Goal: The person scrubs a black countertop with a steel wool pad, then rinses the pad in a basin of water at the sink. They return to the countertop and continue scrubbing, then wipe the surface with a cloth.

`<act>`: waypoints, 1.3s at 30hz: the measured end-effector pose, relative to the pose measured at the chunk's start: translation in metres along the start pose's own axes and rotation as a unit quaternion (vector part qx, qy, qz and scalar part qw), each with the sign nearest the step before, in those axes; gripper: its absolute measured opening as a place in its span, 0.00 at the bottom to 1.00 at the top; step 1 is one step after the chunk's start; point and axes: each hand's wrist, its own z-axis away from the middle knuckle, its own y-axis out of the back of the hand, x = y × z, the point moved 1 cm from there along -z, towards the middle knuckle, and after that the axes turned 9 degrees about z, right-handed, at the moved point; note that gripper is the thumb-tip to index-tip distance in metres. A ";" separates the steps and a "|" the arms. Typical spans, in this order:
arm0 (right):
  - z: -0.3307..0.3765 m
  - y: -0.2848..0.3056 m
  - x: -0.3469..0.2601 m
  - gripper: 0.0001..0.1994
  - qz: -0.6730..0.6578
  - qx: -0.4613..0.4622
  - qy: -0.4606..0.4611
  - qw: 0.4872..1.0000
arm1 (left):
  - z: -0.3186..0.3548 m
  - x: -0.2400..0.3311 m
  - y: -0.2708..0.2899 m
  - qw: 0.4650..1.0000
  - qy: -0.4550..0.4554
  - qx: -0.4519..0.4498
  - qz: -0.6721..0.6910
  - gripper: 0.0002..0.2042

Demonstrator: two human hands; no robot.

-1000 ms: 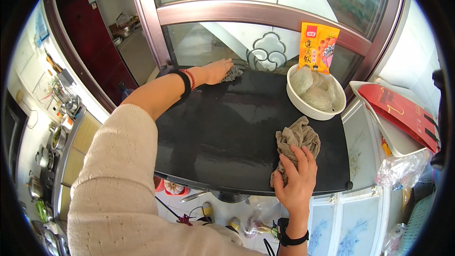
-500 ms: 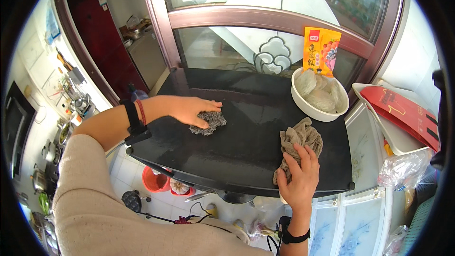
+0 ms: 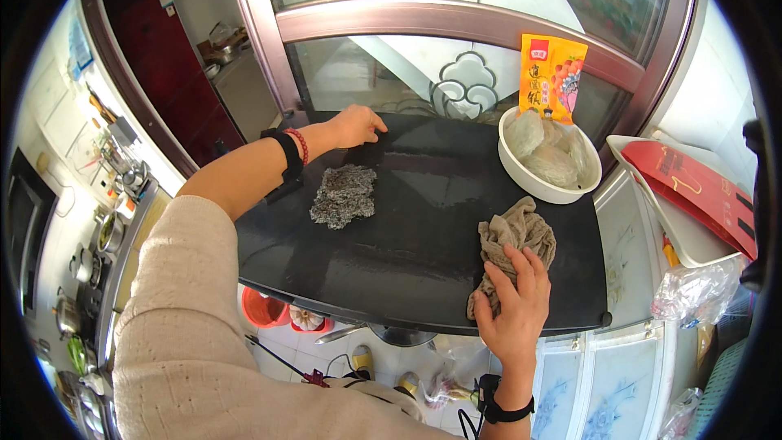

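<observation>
A dark tabletop (image 3: pixel 407 253) with a glossy, wet-looking surface is in front of me. My left hand (image 3: pixel 357 126) is at its far left edge, with the fingers curled and drawn together; anything between the fingertips is hidden. Nearer to me, apart from that hand, a grey mesh scouring pad (image 3: pixel 344 197) lies on the table. At the right, a crumpled brown cloth (image 3: pixel 528 232) rests on the tabletop. My right hand (image 3: pixel 516 310) lies on the cloth's near part, fingers spread and slightly bent, without a visible grip.
A white bowl (image 3: pixel 513 165) holding clear plastic bags stands at the far right, with a yellow packet (image 3: pixel 552 73) upright behind it. Beyond the table is a framed glass door (image 3: pixel 456 20). To the right, a red bag (image 3: pixel 692 187) lies on a white tray. Red containers (image 3: pixel 265 308) are below.
My left hand has let go of the scouring pad and moved away to the table's far edge. The pad stays behind on the table. My right hand and the cloth have hardly moved.
</observation>
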 end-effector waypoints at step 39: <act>-0.003 -0.002 0.000 0.19 -0.002 0.002 -0.001 1.000 | 0.000 0.048 -0.036 0.994 -0.089 0.045 -0.049 0.27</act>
